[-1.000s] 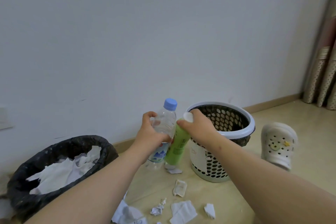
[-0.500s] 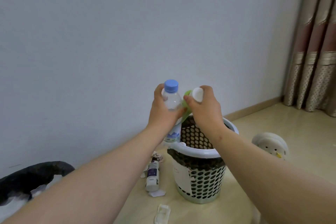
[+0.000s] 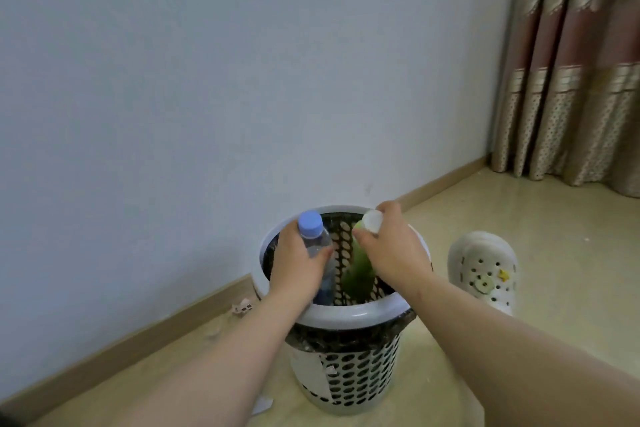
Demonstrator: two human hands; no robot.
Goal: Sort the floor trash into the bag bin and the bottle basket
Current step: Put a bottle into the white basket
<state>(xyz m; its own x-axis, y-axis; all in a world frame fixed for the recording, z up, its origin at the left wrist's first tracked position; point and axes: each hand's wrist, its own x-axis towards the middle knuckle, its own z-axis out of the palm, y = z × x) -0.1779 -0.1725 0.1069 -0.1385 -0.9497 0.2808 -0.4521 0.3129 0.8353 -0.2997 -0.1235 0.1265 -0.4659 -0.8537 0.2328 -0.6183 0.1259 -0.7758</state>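
The clear water bottle [image 3: 317,248], blue-capped, and the green bottle [image 3: 358,276], white-capped, hang neck-up with their lower halves inside the mouth of the perforated bottle basket [image 3: 349,314]. The left hand [image 3: 294,269] is wrapped round the clear one's shoulder, and the right hand [image 3: 393,253] pinches the green one just below its cap. Released unevenly, either could strike the white rim and tip out, I judge, toward the paper scrap [image 3: 242,307] at nine o'clock of the basket or the white clog [image 3: 481,267] at three.

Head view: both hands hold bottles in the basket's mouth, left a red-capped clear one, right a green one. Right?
No. Head view: the clear bottle in the left hand has a blue cap, not red. The green bottle, right hand and basket are right.
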